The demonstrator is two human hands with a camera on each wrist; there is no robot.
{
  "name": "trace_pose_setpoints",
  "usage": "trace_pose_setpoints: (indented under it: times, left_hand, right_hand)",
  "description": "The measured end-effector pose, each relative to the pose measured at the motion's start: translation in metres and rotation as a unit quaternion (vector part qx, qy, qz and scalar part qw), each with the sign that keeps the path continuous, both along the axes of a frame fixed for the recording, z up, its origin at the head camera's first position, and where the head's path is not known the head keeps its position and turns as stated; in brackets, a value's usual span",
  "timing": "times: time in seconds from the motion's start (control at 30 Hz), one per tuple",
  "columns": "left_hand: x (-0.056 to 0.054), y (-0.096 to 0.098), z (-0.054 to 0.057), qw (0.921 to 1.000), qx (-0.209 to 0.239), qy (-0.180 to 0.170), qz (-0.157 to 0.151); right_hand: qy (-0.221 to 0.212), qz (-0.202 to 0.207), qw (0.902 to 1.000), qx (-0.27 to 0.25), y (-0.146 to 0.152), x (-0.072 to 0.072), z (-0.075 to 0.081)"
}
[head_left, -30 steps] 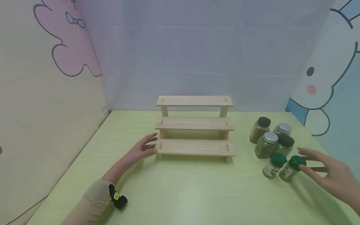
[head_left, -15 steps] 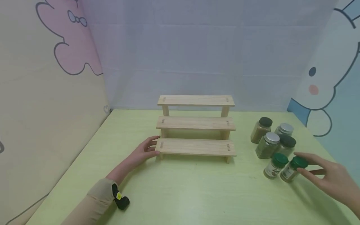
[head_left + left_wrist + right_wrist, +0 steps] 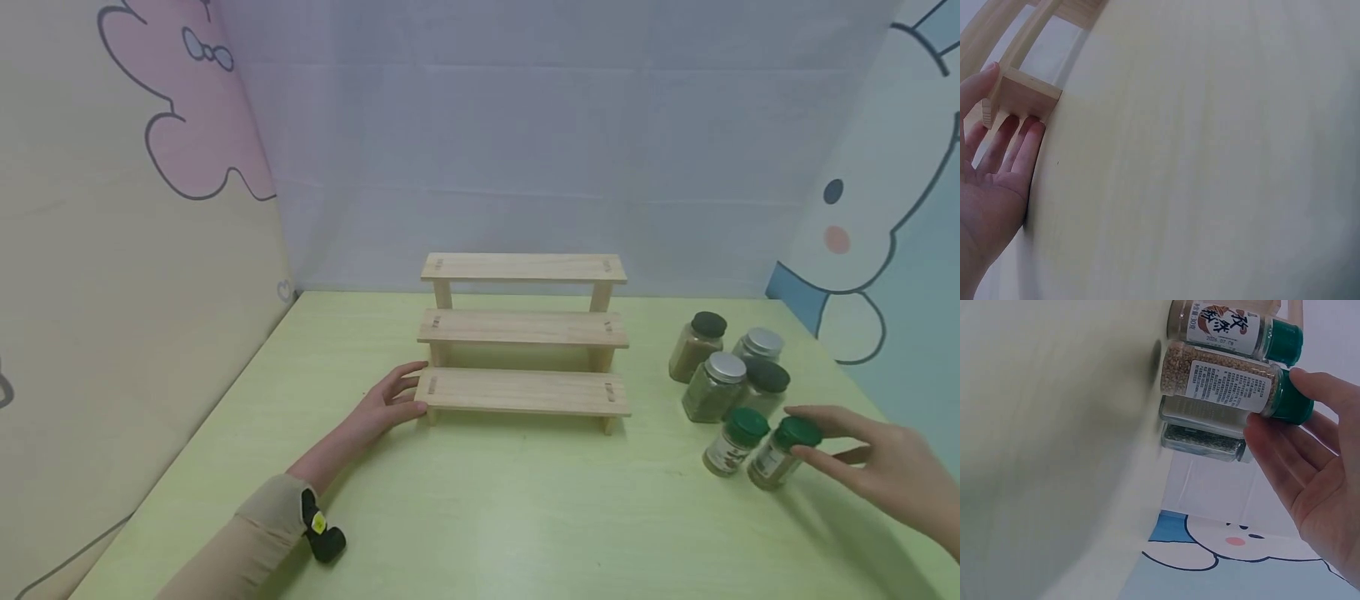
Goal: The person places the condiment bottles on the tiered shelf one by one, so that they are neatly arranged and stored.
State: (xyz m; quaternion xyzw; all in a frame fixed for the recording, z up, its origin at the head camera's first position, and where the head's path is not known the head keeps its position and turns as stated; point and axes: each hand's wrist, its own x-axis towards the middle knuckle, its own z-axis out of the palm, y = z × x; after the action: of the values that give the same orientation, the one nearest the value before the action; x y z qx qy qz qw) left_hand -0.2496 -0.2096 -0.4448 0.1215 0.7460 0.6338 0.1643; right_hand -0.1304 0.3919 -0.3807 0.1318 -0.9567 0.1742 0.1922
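Note:
My right hand point(image 3: 881, 462) pinches the green cap of a small clear spice jar point(image 3: 1219, 381) between thumb and fingers. Tan seeds and a white printed label show in the right wrist view. Right beside it stands a second green-capped spice jar point(image 3: 726, 450). On the other side, my left hand point(image 3: 378, 408) touches the left end of a three-step wooden shelf point(image 3: 525, 392). Its thumb lies at the front corner of the lowest step. In the left wrist view its fairly straight fingers point(image 3: 1022, 147) reach the outer face of the shelf's leg.
Behind the green-capped jars stand several square glass jars, among them a silver-lidded jar point(image 3: 708, 396) and a black-lidded jar point(image 3: 693, 350). A pale yellow-green tabletop point(image 3: 495, 517) lies under everything. A white cloth backdrop point(image 3: 480, 150) and printed side walls enclose it.
My right fingers have closed in on the green cap of the nearer spice jar. My left hand has come up against the shelf's end. The view has shifted slightly.

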Motion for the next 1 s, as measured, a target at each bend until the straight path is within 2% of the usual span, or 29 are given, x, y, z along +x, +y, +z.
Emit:
trace_pose_setpoints:
  times: [0.13,0.2,0.37,0.47,0.57,0.7,0.87,1.0]
  left_hand:
    - [0.001,0.000,0.000,1.0000,0.002,0.000,0.003]
    - [0.001,0.000,0.000,1.0000,0.002,0.001,0.003]
    - [0.000,0.000,0.000,1.0000,-0.001,-0.001,0.001]
    - [0.000,0.001,-0.001,1.0000,-0.001,-0.008,0.002]
    - [0.000,0.000,-0.001,0.9999,0.000,-0.012,0.002]
    - [0.000,0.000,-0.003,0.9998,0.006,-0.017,0.004]
    - [-0.001,0.000,-0.004,0.9998,0.008,-0.016,0.005]
    - [-0.001,0.000,-0.004,0.9999,0.008,-0.009,0.003]
  right_hand:
    - [-0.010,-0.009,0.9999,-0.004,0.001,-0.002,0.012]
    - [-0.023,-0.022,0.9995,0.001,0.001,-0.004,0.020]
    - [-0.018,-0.028,0.9995,0.002,0.003,-0.011,0.046]
    - [-0.005,-0.009,0.9997,-0.024,0.006,-0.019,0.062]
    - [-0.011,-0.009,0.9988,-0.047,0.009,-0.029,0.079]
    - [-0.013,-0.036,0.9984,-0.042,0.015,-0.045,0.097]
    - [-0.031,-0.054,0.9976,-0.030,0.000,-0.058,0.125]
    - [-0.038,-0.039,0.9984,-0.016,-0.020,-0.067,0.146]
